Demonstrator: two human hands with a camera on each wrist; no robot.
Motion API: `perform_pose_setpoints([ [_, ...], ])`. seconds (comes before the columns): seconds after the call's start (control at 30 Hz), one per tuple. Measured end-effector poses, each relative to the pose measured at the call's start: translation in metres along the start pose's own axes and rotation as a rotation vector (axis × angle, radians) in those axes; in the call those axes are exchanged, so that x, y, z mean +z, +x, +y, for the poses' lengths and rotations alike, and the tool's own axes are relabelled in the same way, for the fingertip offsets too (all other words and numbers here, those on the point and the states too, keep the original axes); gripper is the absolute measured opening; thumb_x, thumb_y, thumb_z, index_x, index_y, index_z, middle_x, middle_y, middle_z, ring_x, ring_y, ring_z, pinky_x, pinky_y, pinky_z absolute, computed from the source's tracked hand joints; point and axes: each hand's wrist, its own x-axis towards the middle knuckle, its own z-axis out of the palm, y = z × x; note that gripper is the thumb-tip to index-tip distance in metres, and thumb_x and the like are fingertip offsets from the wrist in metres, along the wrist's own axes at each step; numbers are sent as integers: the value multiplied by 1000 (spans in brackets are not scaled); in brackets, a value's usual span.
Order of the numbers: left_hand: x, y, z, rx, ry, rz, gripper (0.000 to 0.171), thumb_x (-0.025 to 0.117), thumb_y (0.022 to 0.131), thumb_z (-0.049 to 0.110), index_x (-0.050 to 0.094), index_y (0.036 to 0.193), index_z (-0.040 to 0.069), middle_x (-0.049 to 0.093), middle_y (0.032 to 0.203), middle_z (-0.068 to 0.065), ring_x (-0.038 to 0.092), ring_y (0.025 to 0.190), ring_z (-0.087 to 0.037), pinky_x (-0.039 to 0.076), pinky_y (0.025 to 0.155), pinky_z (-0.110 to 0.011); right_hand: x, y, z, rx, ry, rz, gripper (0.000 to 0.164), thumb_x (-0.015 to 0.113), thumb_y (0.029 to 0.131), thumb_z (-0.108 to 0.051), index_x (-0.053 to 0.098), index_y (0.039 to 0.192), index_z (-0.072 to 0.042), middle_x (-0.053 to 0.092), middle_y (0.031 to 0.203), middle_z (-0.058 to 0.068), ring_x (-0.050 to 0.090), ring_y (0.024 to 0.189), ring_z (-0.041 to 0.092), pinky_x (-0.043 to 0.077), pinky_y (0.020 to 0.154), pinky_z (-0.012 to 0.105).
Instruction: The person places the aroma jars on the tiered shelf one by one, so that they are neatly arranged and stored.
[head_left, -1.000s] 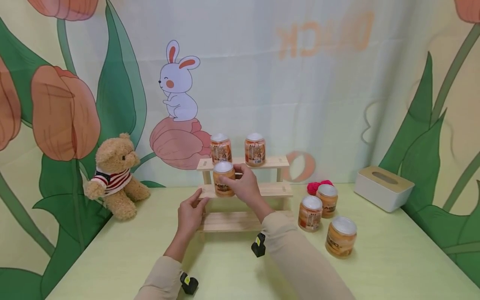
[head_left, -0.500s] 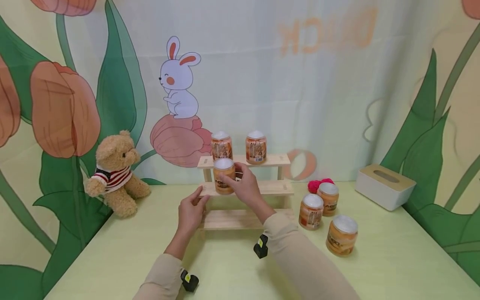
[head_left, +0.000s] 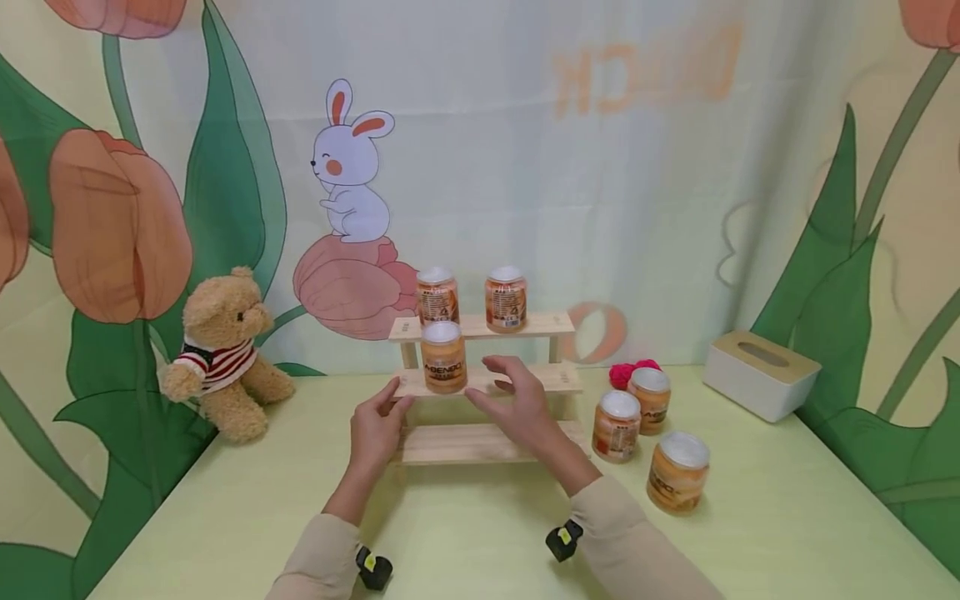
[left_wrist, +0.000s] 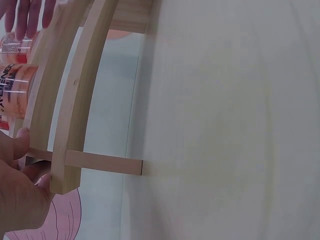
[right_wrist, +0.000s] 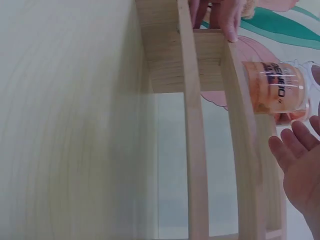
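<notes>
A three-tier wooden display shelf [head_left: 487, 446] stands on the table. My left hand [head_left: 377, 429] pinches the left end of its middle tier, thumb and fingers about the board in the left wrist view. An orange-labelled jar [head_left: 445, 360] with a silvery lid stands upright on that tier, near the left end. Just right of the jar is my right hand [head_left: 517, 404], fingers spread and apart from it, holding nothing; the right wrist view shows its fingers [right_wrist: 295, 142] loosely extended beside the jar. Two like jars stand on the top tier, a left one [head_left: 437, 293] and a right one [head_left: 506, 298].
To the right of the shelf stand three more jars: a back one [head_left: 651, 402], a middle one [head_left: 617, 427] and a front one [head_left: 678, 473]. Behind them lies a red-pink item [head_left: 628, 373]. A tissue box [head_left: 761, 375] sits at the far right, a teddy bear [head_left: 225, 354] at the left.
My right hand has let go of the jar on the middle tier and drawn back to the right, its fingers opening. The left hand keeps its place on the shelf.
</notes>
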Motion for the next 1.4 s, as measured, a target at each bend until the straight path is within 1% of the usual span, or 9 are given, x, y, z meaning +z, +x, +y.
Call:
perform_pose_setpoints([
  [0.13, -2, -1, -2, -15, -17, 2, 48, 70, 96, 22, 57, 142, 11, 73, 102, -17, 57, 66, -18, 40, 51, -20, -12, -3, -3, -49, -17, 2, 46, 78, 89, -14, 60, 128, 1, 59, 127, 16, 56, 121, 35, 52, 92, 50],
  [0.23, -1, -2, -1, -15, -21, -10, 48, 69, 97, 21, 57, 142, 10, 73, 104, -18, 57, 66, -18, 40, 52, -20, -28, -4, -9, -31, -53, -35, 42, 77, 90, -15, 61, 127, -1, 61, 126, 15, 57, 120, 32, 52, 92, 48],
  [0.5, 1, 0, 3, -19, -20, -13, 48, 69, 97, 23, 57, 142, 12, 73, 108, -16, 57, 69, -19, 40, 52, -19, -94, 4, -42, 124, -107, -337, 48, 75, 92, -28, 60, 132, -6, 64, 126, 10, 60, 117, 30, 46, 99, 51],
  [0.6, 2, -1, 4, -20, -20, -18, 48, 69, 97, 23, 57, 142, 12, 73, 106, -16, 59, 72, -22, 40, 53, -19, -119, 2, -46, 155, -108, -403, 49, 77, 91, -27, 60, 132, -5, 65, 124, 8, 60, 116, 32, 45, 101, 51],
  [0.7, 2, -3, 3, -34, -20, -25, 49, 69, 97, 23, 56, 143, 12, 73, 104, -15, 59, 71, -22, 40, 52, -20, -143, -1, -45, 171, -121, -420, 49, 76, 91, -24, 60, 132, -3, 65, 122, 10, 61, 115, 33, 47, 98, 51],
  [0.93, 0, -2, 4, -24, -12, -29, 49, 68, 98, 23, 56, 144, 12, 73, 104, -16, 59, 69, -20, 41, 53, -20, -194, -15, -44, 262, -172, -426, 52, 75, 92, -28, 57, 137, -10, 64, 125, 8, 61, 114, 28, 52, 89, 38],
  [1.07, -1, -3, 4, -22, -1, -39, 50, 67, 98, 25, 55, 145, 13, 72, 106, -18, 59, 70, -20, 41, 54, -20, -218, -26, -43, 326, -218, -422, 55, 76, 91, -32, 55, 138, -11, 64, 125, 7, 61, 116, 28, 52, 88, 39],
  [1.2, -4, -3, 5, -16, 10, -22, 50, 68, 98, 24, 54, 145, 12, 72, 108, -17, 59, 73, -22, 41, 54, -20, -237, -33, -35, 370, -281, -431, 60, 74, 92, -34, 53, 140, -5, 63, 127, 13, 60, 116, 31, 52, 91, 43],
  [1.4, -2, -3, 5, -15, -9, -31, 49, 68, 98, 22, 55, 143, 10, 72, 109, -17, 59, 73, -21, 40, 52, -20, -263, -57, -3, 479, -212, -590, 62, 74, 89, -25, 51, 140, 1, 55, 136, 23, 54, 121, 40, 50, 90, 45],
])
